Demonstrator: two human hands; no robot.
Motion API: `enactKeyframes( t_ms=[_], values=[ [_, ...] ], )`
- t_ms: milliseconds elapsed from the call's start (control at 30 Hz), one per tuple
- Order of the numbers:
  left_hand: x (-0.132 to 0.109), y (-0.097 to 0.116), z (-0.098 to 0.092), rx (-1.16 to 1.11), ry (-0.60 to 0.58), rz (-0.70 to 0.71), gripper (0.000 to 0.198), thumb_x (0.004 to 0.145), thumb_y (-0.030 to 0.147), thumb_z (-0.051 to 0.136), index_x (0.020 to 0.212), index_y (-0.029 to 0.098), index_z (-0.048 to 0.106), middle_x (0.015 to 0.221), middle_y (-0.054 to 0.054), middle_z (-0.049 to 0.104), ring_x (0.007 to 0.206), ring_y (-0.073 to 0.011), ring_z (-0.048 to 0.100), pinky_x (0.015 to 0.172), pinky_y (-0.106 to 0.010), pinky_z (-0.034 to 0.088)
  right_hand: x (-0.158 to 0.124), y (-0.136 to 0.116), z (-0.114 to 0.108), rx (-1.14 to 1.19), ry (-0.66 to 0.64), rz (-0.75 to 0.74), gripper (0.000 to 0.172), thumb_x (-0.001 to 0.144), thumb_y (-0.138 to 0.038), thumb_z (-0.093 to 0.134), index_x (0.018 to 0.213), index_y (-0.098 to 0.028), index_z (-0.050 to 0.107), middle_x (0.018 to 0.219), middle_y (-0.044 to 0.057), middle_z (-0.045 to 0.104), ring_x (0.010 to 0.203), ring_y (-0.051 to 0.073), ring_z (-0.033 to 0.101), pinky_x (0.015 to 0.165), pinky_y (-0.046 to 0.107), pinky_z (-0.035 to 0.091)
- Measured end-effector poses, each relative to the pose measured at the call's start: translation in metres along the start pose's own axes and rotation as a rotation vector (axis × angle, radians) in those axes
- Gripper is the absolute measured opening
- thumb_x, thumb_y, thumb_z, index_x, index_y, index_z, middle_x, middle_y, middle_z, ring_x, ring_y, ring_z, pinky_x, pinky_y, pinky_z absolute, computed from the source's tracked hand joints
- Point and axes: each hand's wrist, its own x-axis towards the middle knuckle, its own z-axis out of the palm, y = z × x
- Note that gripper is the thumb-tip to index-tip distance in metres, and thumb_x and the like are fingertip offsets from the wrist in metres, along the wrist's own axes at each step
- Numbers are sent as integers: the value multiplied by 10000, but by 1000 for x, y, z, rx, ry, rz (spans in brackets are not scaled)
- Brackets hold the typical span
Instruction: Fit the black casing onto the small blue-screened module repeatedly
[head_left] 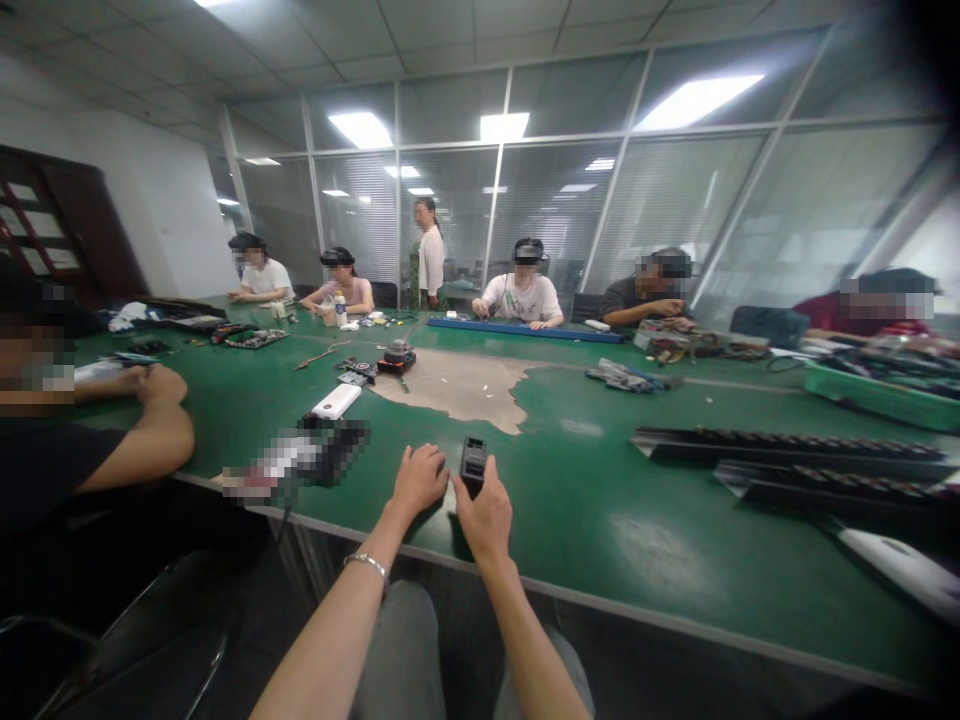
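My right hand (484,515) wraps around the lower part of a small black handheld device (472,465), which stands up from its grip near the table's front edge. My left hand (418,480), with a silver bracelet at the wrist, rests palm down on the green table (570,520) just left of the device, and its fingers touch nothing else. Further left lie a white power bank (336,401) and a blurred dark-and-white object (300,460). A seated person's forearm and hand (161,395) rest on the table at the far left.
Two long black toothed rails (787,450) lie at the right, and a green tray (881,397) sits beyond them. A tan worn patch (457,388) marks the table's middle. Several seated people work around the far side, one at a long blue strip (525,330).
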Motion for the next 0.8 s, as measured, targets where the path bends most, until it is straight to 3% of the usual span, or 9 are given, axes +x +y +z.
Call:
enactKeyframes(
  t_ms=[167, 233, 433, 600, 800],
  values=[
    [-1, 1, -7, -25, 5, 14, 297, 915, 332, 478, 1155, 224, 615, 1298, -78, 571, 1274, -247, 447, 1153, -533, 139, 6, -10, -12, 102, 53, 27, 781, 850, -543, 499, 1421, -34, 342, 1331, 231, 520, 1207, 298, 521, 988, 399, 398],
    [-1, 2, -9, -34, -3, 14, 287, 913, 326, 479, 1145, 228, 617, 1271, -78, 584, 1256, -240, 463, 1151, -517, 161, 11, -9, -20, 131, 77, 36, 778, 845, -555, 501, 1429, -67, 341, 1359, 203, 506, 1239, 285, 498, 1005, 386, 388],
    [0, 2, -12, -44, -42, 22, 335, 877, 301, 505, 1190, 233, 602, 1323, -76, 544, 1278, -234, 437, 1136, -458, 233, 27, 25, -43, -1, 58, 83, 780, 822, -552, 505, 1407, -52, 378, 1335, 218, 523, 1197, 302, 532, 988, 395, 398],
    [6, -6, -11, -51, -211, 85, 588, 775, 339, 580, 1352, 295, 480, 1471, -40, 406, 1376, -282, 304, 1141, -524, 167, 23, 59, -51, -148, -15, 159, 772, 820, -527, 496, 1403, -35, 377, 1277, 235, 563, 1113, 329, 588, 927, 406, 434],
    [9, -15, -14, -73, -326, 185, 809, 743, 470, 612, 1466, 290, 295, 1553, -56, 251, 1435, -305, 166, 1150, -537, 93, 16, 70, -48, -165, -24, 111, 783, 820, -503, 489, 1404, 0, 353, 1321, 248, 520, 1179, 326, 541, 961, 405, 418]
  ],
)
